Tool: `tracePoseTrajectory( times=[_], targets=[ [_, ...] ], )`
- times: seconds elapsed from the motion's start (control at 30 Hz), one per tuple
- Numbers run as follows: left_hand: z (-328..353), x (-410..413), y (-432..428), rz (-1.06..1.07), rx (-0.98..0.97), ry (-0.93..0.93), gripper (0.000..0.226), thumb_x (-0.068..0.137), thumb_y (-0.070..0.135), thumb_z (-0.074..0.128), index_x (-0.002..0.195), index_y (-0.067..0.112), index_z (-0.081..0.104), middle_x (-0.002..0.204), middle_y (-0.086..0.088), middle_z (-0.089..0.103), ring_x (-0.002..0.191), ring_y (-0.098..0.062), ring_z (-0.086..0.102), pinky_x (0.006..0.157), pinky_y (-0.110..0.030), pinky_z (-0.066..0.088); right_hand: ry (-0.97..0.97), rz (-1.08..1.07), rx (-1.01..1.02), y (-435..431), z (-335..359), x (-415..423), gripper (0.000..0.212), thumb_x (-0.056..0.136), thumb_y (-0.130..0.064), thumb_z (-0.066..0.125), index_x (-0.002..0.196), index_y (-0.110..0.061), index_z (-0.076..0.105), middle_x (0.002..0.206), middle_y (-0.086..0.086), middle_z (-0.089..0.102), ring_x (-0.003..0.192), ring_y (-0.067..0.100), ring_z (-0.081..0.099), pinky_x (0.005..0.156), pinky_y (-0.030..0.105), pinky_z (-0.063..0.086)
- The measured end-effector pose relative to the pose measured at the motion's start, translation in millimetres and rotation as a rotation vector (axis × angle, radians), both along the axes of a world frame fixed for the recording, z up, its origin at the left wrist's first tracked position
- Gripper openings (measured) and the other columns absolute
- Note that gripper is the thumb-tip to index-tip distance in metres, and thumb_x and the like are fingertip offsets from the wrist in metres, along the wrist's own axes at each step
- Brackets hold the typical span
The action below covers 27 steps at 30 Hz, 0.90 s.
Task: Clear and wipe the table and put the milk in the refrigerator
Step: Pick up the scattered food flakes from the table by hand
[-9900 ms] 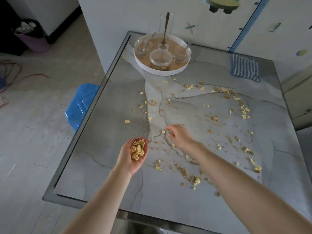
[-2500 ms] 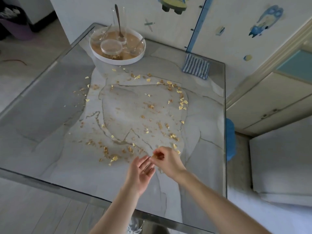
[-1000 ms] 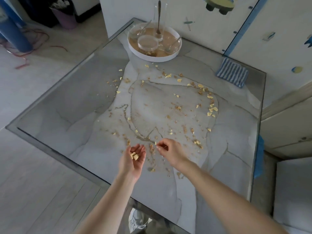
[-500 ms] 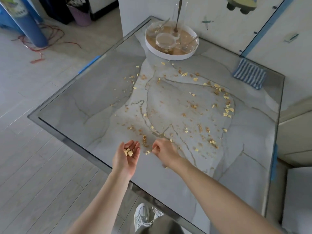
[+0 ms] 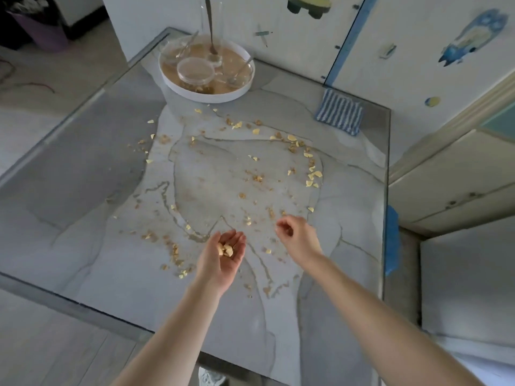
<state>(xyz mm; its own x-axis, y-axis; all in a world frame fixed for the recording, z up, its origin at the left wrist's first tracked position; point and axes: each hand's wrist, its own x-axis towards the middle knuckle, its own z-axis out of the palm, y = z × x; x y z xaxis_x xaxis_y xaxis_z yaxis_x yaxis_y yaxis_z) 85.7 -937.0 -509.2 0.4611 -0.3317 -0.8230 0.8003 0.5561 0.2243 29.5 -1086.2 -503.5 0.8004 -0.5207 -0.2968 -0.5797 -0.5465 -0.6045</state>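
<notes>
Grey marble-look table (image 5: 83, 168) under a glass top fills the head view, pushed into a corner of white walls with cartoon stickers. Yellow and brown crumbs (image 5: 312, 174) scattered across the middle, thickest in an arc on the right side and a patch near the front left. Far end: round white tray (image 5: 206, 94) holding clear glass bowls and a couple of spoons, one spoon (image 5: 210, 26) standing upright in a tall glass. Blue-striped cloth (image 5: 338, 111) lies flat near the far right corner, apart from the tray.

Left hand (image 5: 223, 257) palm up, cupped, loosely open, carrying a small pile of yellow bits (image 5: 225, 249) above the table's near half. Right hand (image 5: 296, 236) just beside it, fingers curled with thumb and forefinger pinched together; possibly a crumb between them, too small to tell. Both forearms bare. White shoe (image 5: 210, 377) shows through the glass at the bottom edge. No milk visible here.
</notes>
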Motion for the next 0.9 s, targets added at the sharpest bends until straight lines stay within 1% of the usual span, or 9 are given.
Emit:
tracePoseTrajectory(
  times=[0.1, 0.2, 0.33, 0.47, 0.53, 0.63, 0.77, 0.83, 0.9],
  targets=[
    [-5.1, 6.0, -11.4, 0.015, 0.023, -0.001, 0.036, 0.099, 0.021, 0.034, 0.077, 0.001, 0.054, 0.058, -0.010, 0.066, 0.075, -0.021, 0.059, 0.069, -0.027, 0.053, 0.216, 0.019, -0.060, -38.1, -20.4, -17.7, 0.028, 0.089, -0.026, 0.056, 0.115, -0.015, 0.057, 0.120, 0.010, 0.051, 0.105, 0.026, 0.057, 0.085, 0.026, 0.042],
    [-9.0, 12.5, -20.0, 0.007, 0.042, 0.002, 0.036, 0.100, 0.022, 0.034, 0.078, 0.001, 0.054, 0.071, -0.011, 0.062, 0.076, -0.020, 0.059, 0.063, -0.025, 0.055, 0.279, 0.112, -0.065, -46.3, -29.6, -20.0, 0.041, 0.089, -0.030, 0.055, 0.128, -0.019, 0.049, 0.125, 0.005, 0.044, 0.111, 0.024, 0.053, 0.091, 0.028, 0.041],
    [-12.3, 16.9, -31.5, 0.000, 0.049, -0.005, 0.036, 0.099, 0.022, 0.034, 0.079, 0.000, 0.054, 0.055, -0.009, 0.067, 0.077, -0.020, 0.060, 0.062, -0.025, 0.055, 0.233, 0.193, -0.049, -46.3, -32.7, -11.1, 0.027, 0.095, -0.018, 0.046, 0.115, -0.008, 0.060, 0.114, 0.011, 0.050, 0.103, 0.028, 0.055, 0.087, 0.029, 0.042],
    [-12.2, 15.5, -43.5, -0.040, 0.060, -0.017, 0.037, 0.100, 0.022, 0.033, 0.079, 0.001, 0.054, 0.055, -0.008, 0.067, 0.077, -0.021, 0.060, 0.068, -0.027, 0.053, 0.248, 0.219, -0.062, -52.0, -33.4, -7.8, 0.024, 0.095, -0.016, 0.043, 0.105, -0.003, 0.061, 0.111, 0.013, 0.053, 0.097, 0.029, 0.055, 0.083, 0.032, 0.043],
    [-12.8, 14.5, -50.0, -0.067, 0.075, -0.014, 0.036, 0.100, 0.022, 0.034, 0.081, -0.001, 0.056, 0.066, -0.013, 0.068, 0.080, -0.023, 0.060, 0.072, -0.030, 0.053, 0.196, 0.130, -0.012, -54.1, -29.7, -3.7, 0.020, 0.093, -0.013, 0.047, 0.099, -0.002, 0.063, 0.100, 0.010, 0.057, 0.090, 0.024, 0.056, 0.076, 0.026, 0.042],
    [-14.0, 11.9, -63.9, -0.137, 0.088, -0.009, 0.035, 0.099, 0.023, 0.037, 0.087, -0.003, 0.057, 0.089, -0.017, 0.062, 0.086, -0.026, 0.060, 0.083, -0.035, 0.048, 0.031, -0.021, 0.121, -52.8, -13.5, 4.7, 0.014, 0.088, -0.012, 0.056, 0.092, -0.005, 0.066, 0.084, 0.001, 0.059, 0.075, 0.011, 0.052, 0.058, 0.005, 0.036],
    [-13.5, 7.4, -95.2, -0.187, 0.021, -0.018, 0.033, 0.099, 0.024, 0.035, 0.089, -0.001, 0.055, 0.085, -0.016, 0.060, 0.080, -0.023, 0.059, 0.078, -0.032, 0.050, -0.072, 0.099, 0.237, -48.9, 6.3, 15.1, 0.017, 0.085, -0.015, 0.062, 0.100, -0.010, 0.069, 0.092, 0.001, 0.063, 0.076, 0.005, 0.054, 0.062, -0.003, 0.038],
    [-9.5, 8.3, -112.2, -0.187, -0.026, 0.002, 0.032, 0.098, 0.022, 0.037, 0.086, -0.001, 0.055, 0.078, -0.015, 0.063, 0.077, -0.023, 0.060, 0.072, -0.031, 0.050, -0.096, 0.052, 0.228, -64.7, 5.3, 17.7, 0.019, 0.086, -0.017, 0.062, 0.103, -0.012, 0.069, 0.096, 0.000, 0.063, 0.077, 0.003, 0.056, 0.064, -0.001, 0.039],
    [-6.0, 12.2, -121.3, -0.181, -0.045, 0.017, 0.031, 0.098, 0.020, 0.039, 0.085, -0.003, 0.056, 0.080, -0.017, 0.062, 0.079, -0.025, 0.061, 0.074, -0.032, 0.050, -0.104, -0.058, 0.141, -87.7, -1.7, 17.2, 0.018, 0.087, -0.015, 0.060, 0.102, -0.008, 0.068, 0.099, 0.008, 0.066, 0.080, 0.011, 0.058, 0.065, 0.009, 0.038]
  ],
)
